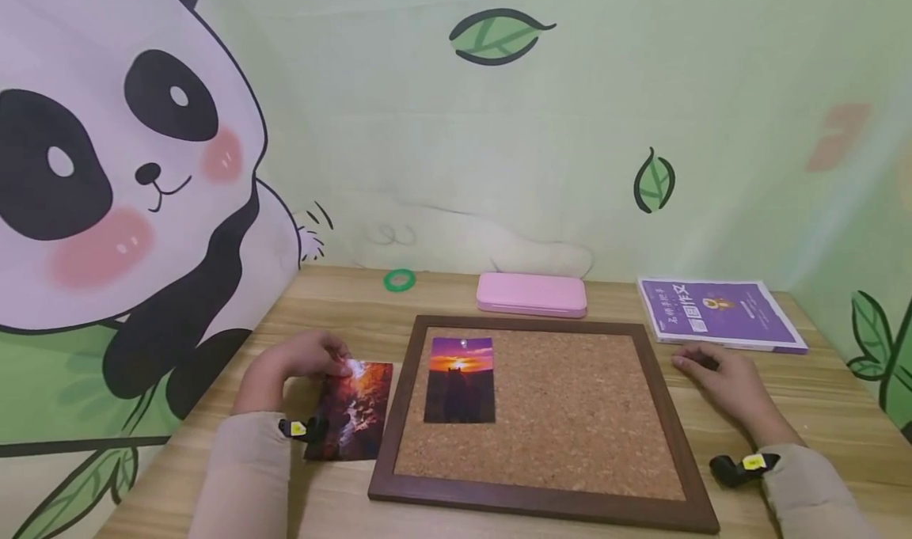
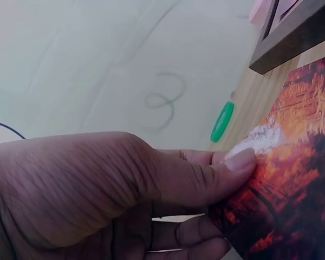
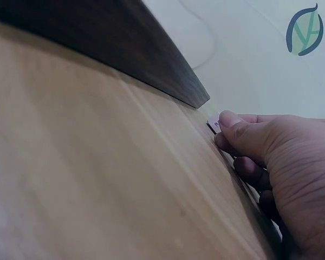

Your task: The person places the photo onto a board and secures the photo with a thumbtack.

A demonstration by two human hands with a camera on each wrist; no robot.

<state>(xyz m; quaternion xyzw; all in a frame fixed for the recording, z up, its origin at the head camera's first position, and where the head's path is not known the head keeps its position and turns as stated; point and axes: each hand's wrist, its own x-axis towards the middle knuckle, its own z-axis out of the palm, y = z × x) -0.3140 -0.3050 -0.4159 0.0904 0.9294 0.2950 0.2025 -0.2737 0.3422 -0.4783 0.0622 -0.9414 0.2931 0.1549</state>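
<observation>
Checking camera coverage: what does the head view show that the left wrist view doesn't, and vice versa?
Head only: the right hand resting on the wooden table, the purple book, the pink rectangular case, and the sunset photo on the cork board.

Left wrist only: the thumb's grip pressed on the print's face, fingers beneath.

Both: the left hand pinching the orange-red photo print, the dark-framed cork board, the green ring.

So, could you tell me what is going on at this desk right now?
A person sits at a wooden desk with a cork board in front of them. One sunset photo already lies on the cork. The left hand pinches the top edge of a second, reddish photo lying beside the board's frame. The right hand rests on the desk to the right of the board, fingers curled; whether it holds something small is unclear. A pink case, a purple book and a green ring lie behind.
</observation>
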